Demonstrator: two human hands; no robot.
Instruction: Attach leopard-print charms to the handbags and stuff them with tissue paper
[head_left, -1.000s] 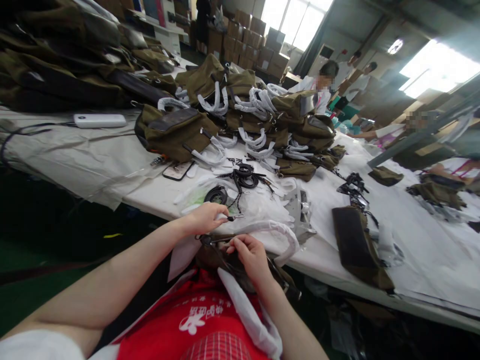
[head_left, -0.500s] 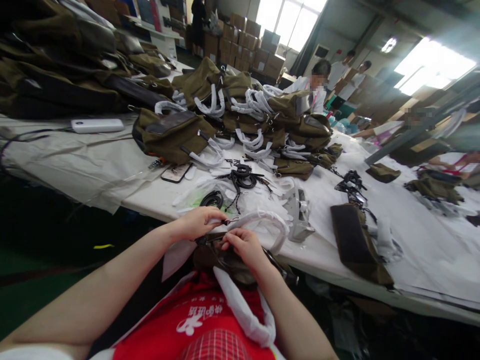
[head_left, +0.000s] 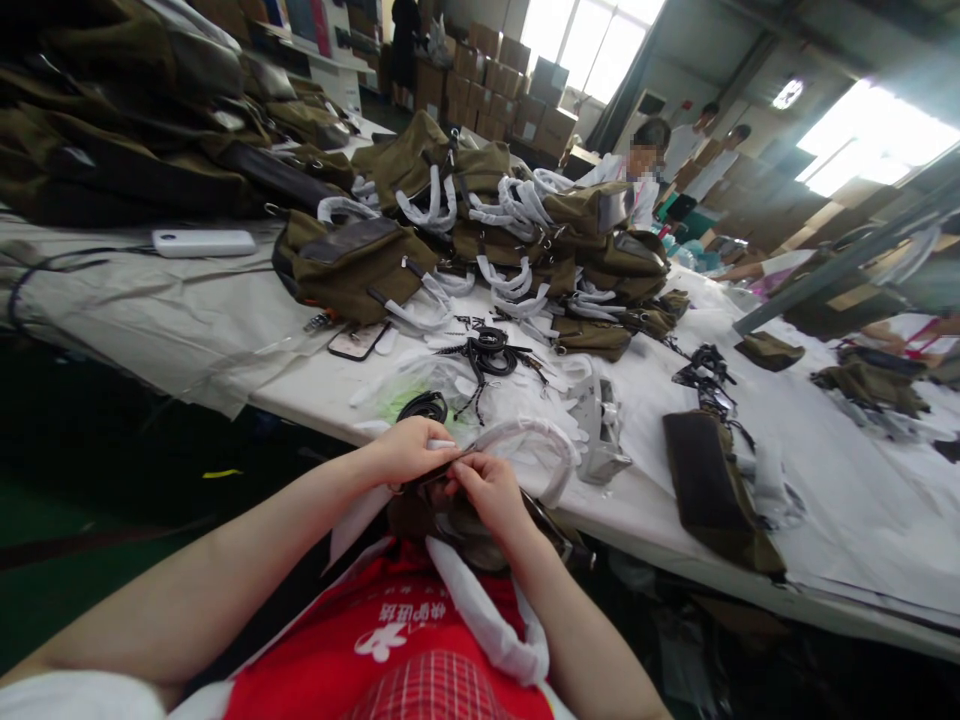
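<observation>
An olive and dark brown bag (head_left: 411, 512) rests between my body and the table's near edge, its white-wrapped handles (head_left: 491, 632) looping to the front and back. Above its opening, my left hand (head_left: 411, 452) is closed in a pinch on a thin dark cord, mostly hidden by the fingers. My right hand (head_left: 489, 492) also pinches, at the bag's upper edge, its fingertips close against the left ones. What the right fingers grip is too small to make out. Just beyond lie a coiled black strap (head_left: 424, 406) and clear plastic bags (head_left: 517, 408).
Piled olive bags (head_left: 352, 265) stretch across the table's back. Black straps and cords (head_left: 491, 352), a phone (head_left: 357, 341) and a grey metal-like holder (head_left: 600, 425) lie nearer. Another bag (head_left: 705, 480) lies right. A co-worker (head_left: 645, 160) is across the table.
My left hand has moved slightly right and down, bringing the cord's looped end to the right fingertips. The right hand has stayed nearly in place. The view has shifted a little.
</observation>
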